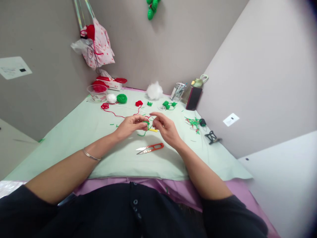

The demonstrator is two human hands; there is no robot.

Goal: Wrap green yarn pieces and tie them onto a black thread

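Over the middle of the table, my left hand [132, 126] pinches a small green crocheted piece [147, 123], from which a green yarn tail hangs. Just to its right is my right hand [165, 127], its index finger stretched toward the left and its other fingers curled together; what they hold is too small to make out. A thin white strand runs from the white yarn ball [111, 98] toward my hands. Behind them, red yarn [116, 115] trails over the cloth. Below my hands lie orange-handled thread snips [155, 147], and a yellow item [153, 130] shows between the hands.
At the back left stand a clear bowl [97, 96] and a green yarn ball [122, 98]. White stuffing [155, 91], a pen cup [178, 92] and a phone [194, 98] sit farther back. Green scraps [194, 122] and a black clip stand [212, 137] lie to the right.
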